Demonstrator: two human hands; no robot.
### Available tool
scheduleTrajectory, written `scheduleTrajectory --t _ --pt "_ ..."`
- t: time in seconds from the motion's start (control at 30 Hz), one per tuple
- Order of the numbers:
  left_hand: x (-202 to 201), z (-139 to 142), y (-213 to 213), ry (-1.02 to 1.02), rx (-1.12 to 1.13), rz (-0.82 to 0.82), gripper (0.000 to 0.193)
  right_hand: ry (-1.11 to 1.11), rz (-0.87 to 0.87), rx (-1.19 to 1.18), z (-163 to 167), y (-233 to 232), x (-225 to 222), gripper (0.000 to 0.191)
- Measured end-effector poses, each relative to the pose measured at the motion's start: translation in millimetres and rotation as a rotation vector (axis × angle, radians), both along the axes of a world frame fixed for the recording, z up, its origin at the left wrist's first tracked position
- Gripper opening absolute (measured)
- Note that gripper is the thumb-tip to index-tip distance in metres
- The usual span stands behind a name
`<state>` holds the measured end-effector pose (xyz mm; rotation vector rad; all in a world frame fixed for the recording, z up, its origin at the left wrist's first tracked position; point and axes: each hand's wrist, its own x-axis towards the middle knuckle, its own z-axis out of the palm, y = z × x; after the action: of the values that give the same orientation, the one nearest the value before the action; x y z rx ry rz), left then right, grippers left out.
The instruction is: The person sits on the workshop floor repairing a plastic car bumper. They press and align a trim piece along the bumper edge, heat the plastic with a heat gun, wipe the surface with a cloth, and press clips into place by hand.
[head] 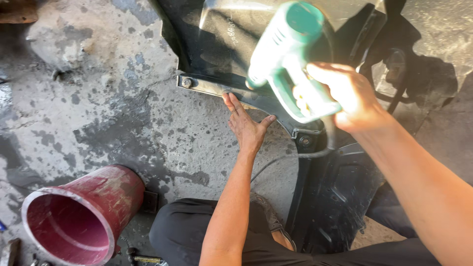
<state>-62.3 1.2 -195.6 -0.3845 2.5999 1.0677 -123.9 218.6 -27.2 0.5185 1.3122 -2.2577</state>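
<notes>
The right hand [352, 98] is closed around the handle of a green heat gun [288, 54], its nozzle aimed down at a black plastic panel [221, 44] lying on the concrete floor [98, 98]. A dark cord [295, 155] runs from the gun's handle across the floor. The left hand [246, 125] lies open and flat, its fingertips pressing the panel's lower edge just beside a bolt [186, 83] in a metal strip. A second bolt [305, 141] sits lower, near the cord.

The work looks to be mid-way: the gun is trained on the panel just above the pressing fingers, and whether the panel's shape has changed cannot be told from here.

To the lower left, a dark red pipe section [81, 216] lies tilted on the floor, open end toward the camera; its inside looks empty. The person's knees, in dark trousers [187, 226], fill the bottom of the view.
</notes>
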Motion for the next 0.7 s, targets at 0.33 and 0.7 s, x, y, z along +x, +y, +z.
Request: scheduleTrajectory --t 0.33,0.7 --pt "4 -2 -1 0.042 0.004 0.013 0.144 -0.168 -0.004 0.035 0 -3 -12 0.024" --pt "5 0 -2 0.008 -0.03 0.02 0.142 -0.086 0.015 -0.002 -27 -27 -20 0.027"
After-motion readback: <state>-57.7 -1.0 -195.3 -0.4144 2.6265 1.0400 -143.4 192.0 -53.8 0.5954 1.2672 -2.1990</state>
